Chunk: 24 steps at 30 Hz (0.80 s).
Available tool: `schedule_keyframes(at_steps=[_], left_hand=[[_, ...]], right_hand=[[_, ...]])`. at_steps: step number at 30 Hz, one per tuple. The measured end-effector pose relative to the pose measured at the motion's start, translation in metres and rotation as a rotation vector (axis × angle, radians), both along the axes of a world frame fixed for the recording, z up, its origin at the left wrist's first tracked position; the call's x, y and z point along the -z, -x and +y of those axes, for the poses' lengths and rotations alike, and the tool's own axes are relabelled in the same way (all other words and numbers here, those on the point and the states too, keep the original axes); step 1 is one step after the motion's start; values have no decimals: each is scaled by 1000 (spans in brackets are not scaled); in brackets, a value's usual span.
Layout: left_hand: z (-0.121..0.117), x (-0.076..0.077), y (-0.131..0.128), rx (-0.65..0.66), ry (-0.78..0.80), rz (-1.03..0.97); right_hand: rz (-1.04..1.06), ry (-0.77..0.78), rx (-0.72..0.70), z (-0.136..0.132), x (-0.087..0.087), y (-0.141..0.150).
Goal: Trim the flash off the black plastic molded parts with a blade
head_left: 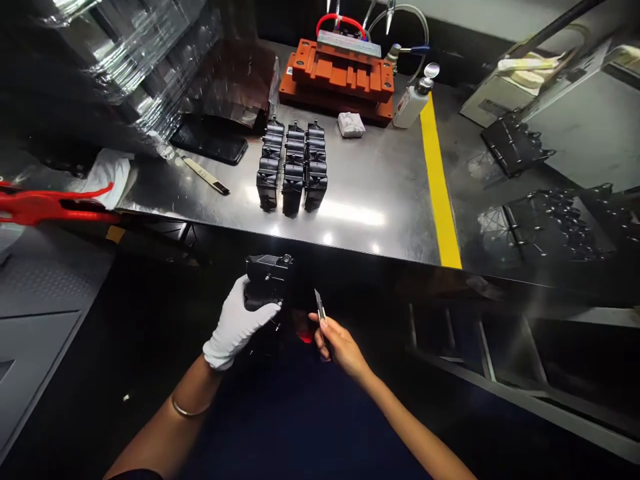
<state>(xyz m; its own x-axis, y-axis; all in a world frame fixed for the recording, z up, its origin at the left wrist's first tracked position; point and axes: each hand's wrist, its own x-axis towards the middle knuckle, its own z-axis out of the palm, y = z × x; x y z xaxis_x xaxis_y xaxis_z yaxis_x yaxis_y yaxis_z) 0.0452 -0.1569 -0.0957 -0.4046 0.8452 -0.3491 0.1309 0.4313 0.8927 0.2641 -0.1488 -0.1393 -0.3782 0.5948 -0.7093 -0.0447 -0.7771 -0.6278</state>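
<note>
Left grip (237,327), in a white glove, is clasped round a black moulded part (267,277), centre-left of frame, just below the table (380,180) edge; thumb laid across it. Right grip (337,343), bare, is clenched on a slim cutter (320,308), blade up & leaning slightly left.

Key relation: the part lies left & a bit above the right grip, w/ a dark gap between — blade near it, not touching. Left hand is nearer, being already on it. Part's long axis seems to run down the frame; lower end is lost in shadow, so exact tilt can't be told.

Materials: part looks like hard, semi-gloss plastic, ribbed, w/ small round bosses. 3 similar black parts (293,175) stand side by side on the table, upper centre, w/ wavy, scalloped tops. Table = brushed metal, shiny, w/ 1 yellow stripe (440,193) right of centre. Behind, top centre: blocky orange fixture (345,73), matte; then a small white block (351,125), crumpled-looking, & a whitish bottle (410,107) w/ metal top. Upper left — glossy dark phone (215,141), lying flat.
</note>
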Motion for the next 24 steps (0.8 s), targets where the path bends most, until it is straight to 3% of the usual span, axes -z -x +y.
schedule_keyframes(at_steps=[6, 10, 14, 17, 19, 21, 24], left_hand=[[-7, 5, 9, -88, -20, -91], [-11, 8, 14, -151, -96, -182], [-22, 12, 22, -227, -133, -219], [-32, 14, 29, -306, -124, -248], [-37, 15, 33, -332, -120, -260], [-41, 15, 36, -336, -120, -260], [-44, 12, 37, -336, -124, -266]], right_hand=[[-14, -174, 17, 57, -37, 25], [21, -277, -125, 96, -67, 58], [-3, -422, -262, 133, -86, 110], [-109, -690, -443, 160, -92, 163], [-257, -975, -666, 177, -94, 201], [-547, -1286, -818, 193, -96, 238], [-732, -1387, -805, 210, -97, 278]])
